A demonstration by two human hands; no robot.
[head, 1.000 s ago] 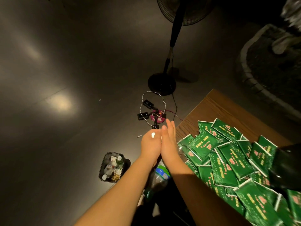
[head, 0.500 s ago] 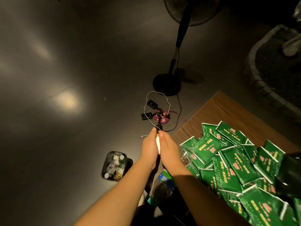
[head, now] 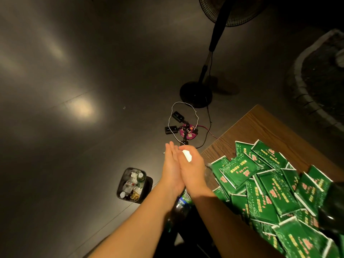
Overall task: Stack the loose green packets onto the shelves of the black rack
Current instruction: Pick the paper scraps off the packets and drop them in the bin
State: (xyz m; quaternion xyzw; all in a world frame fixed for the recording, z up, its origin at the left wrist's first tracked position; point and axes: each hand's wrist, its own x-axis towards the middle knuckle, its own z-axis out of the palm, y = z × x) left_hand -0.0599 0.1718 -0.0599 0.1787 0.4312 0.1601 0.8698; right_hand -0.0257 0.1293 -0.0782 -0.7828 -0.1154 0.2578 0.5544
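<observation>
Head view puts both my hands out past the near-left corner of the counter (head: 258, 125), over the floor, pressed palm to palm with a small white object (head: 187, 155) between them. What could go wrong: that white scrap sits only loosely where the palms meet, and if I part them carelessly it could drop to the floor beside the waste bin (head: 131, 184) or the tangle of chargers and cables (head: 183, 127); and swinging my right forearm back could sweep the nearest of the green packets (head: 240, 169) off the counter's edge, since the heap lies loose and overlapping right up to it. My left hand (head: 170, 168) has its fingers straight and together, flat against the right. My right hand (head: 193, 168) lies against it with fingers bent slightly over the white object, touching it; I cannot tell whether they truly pinch it. The packets are untouched, piled on the counter to my right; the black rack I cannot make out for certain.
</observation>
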